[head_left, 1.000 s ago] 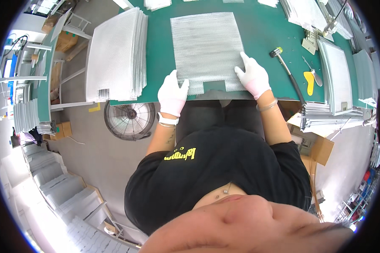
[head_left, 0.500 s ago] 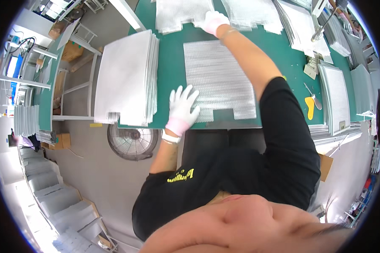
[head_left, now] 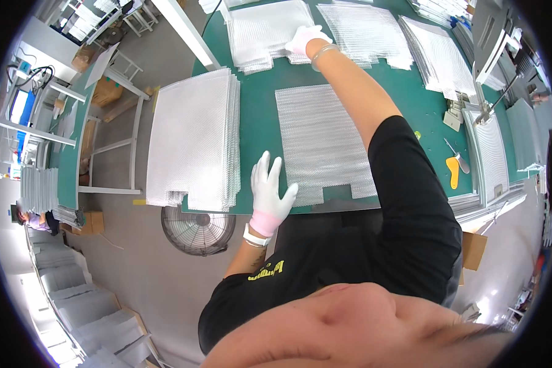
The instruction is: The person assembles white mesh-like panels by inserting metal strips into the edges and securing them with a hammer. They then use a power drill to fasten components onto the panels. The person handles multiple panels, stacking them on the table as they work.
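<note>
A silvery mesh sheet (head_left: 325, 141) with a notch in its near edge lies flat on the green table in front of me. My left hand (head_left: 268, 195), in a white glove with a pink cuff, is open beside its near left corner, fingers spread and thumb at the sheet's edge. My right hand (head_left: 305, 42), gloved alike, reaches over to the near right corner of a far stack of mesh sheets (head_left: 268, 30). Its fingers are closed at that corner, seemingly on the top sheet's edge; the fingertips are partly hidden.
A thick stack of mesh sheets (head_left: 193, 138) stands at the left. More stacks (head_left: 365, 34) lie at the back and far right (head_left: 438, 55). A yellow-handled tool (head_left: 452, 172) rests near framed panels (head_left: 492, 156) at the right. A floor fan (head_left: 199, 232) stands below the table edge.
The view has tilted, so the table sits lower in the picture. My left hand has drawn back slightly toward me along the sheet's left edge. My right hand stays at the far stack's corner.
</note>
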Motion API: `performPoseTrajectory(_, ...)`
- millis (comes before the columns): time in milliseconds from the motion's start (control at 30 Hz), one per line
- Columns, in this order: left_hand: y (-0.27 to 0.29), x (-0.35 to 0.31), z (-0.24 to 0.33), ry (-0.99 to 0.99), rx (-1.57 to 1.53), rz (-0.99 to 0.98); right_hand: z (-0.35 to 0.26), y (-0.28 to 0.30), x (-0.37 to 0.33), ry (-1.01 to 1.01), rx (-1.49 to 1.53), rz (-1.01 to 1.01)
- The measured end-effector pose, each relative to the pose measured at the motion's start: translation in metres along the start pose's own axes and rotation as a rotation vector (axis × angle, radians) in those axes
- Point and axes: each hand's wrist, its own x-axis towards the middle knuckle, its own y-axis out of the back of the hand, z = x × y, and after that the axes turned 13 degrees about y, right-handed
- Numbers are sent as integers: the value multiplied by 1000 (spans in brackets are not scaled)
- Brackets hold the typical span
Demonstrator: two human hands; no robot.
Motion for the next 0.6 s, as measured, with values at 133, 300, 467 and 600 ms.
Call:
performPoseTrajectory(133, -1, -14, -2, 12, -3, -15, -5, 8, -15, 88, 19, 294)
performPoseTrajectory(300, -2, -25, -5, 15, -6, -50, 7, 19, -25, 110, -64, -217)
performPoseTrajectory(467, -1, -33, -9, 20, 4, -74, 13, -8, -27, -125, 73, -87)
performPoseTrajectory(600, 2, -36, -10, 28, 6, -88, 17, -20, -29, -164, 48, -87)
